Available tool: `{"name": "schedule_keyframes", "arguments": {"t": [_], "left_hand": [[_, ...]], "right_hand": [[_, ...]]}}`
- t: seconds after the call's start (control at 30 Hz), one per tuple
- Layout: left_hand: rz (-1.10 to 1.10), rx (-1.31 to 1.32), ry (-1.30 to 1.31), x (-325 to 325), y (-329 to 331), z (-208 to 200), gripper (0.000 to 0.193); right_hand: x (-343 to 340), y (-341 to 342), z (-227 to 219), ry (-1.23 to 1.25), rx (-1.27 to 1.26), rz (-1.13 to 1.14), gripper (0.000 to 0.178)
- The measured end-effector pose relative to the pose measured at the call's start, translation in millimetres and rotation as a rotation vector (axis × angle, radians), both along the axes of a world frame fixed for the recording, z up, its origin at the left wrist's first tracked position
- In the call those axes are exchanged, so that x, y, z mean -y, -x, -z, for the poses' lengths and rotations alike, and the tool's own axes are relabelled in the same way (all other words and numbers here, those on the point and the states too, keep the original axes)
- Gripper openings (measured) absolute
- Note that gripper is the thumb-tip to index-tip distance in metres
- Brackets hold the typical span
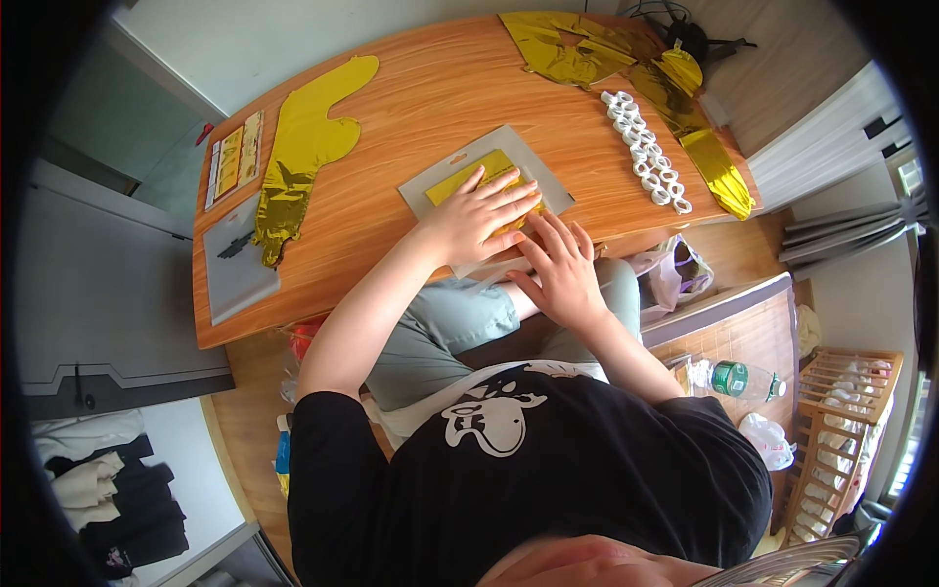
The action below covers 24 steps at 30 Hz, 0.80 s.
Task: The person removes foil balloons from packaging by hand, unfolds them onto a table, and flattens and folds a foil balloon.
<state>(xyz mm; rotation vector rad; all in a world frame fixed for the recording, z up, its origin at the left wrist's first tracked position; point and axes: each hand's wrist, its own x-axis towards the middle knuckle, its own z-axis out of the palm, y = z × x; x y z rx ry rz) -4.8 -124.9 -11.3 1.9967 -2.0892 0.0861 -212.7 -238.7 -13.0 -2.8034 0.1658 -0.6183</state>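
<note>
In front of me on the wooden table (pixel 391 127) lies a clear plastic packet (pixel 533 152) with a hang hole. A folded piece of gold foil (pixel 455 184) sits inside or on it; I cannot tell which. My left hand (pixel 476 217) rests flat on the foil, fingers stretched and slightly spread. My right hand (pixel 565 277) touches the packet's near right edge with its fingertips, fingers apart. Both palms hide part of the foil. Left of the packet, a flat gold foil balloon (pixel 313 147) stretches across the table.
A printed card (pixel 235 159) and a clear sleeve (pixel 235 284) with a black piece lie at the table's left. To the right are rows of white rings (pixel 646 152) and more gold foil balloons (pixel 562 49). A plastic bottle (pixel 748 380) lies near a wooden rack (pixel 841 440).
</note>
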Motion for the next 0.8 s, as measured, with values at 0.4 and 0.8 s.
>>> {"name": "schedule_keyframes", "arguments": {"t": [0.4, 0.8], "left_hand": [[0.027, -0.048, -0.032, -1.4, 0.7, -6.1, 0.068], [0.028, -0.019, -0.01, -0.8, 1.8, -5.9, 0.066]], "right_hand": [[2.1, -1.1, -2.3, 0.13, -0.049, -0.065, 0.049], [11.1, -3.0, -1.1, 0.13, -0.045, -0.066, 0.038]]}}
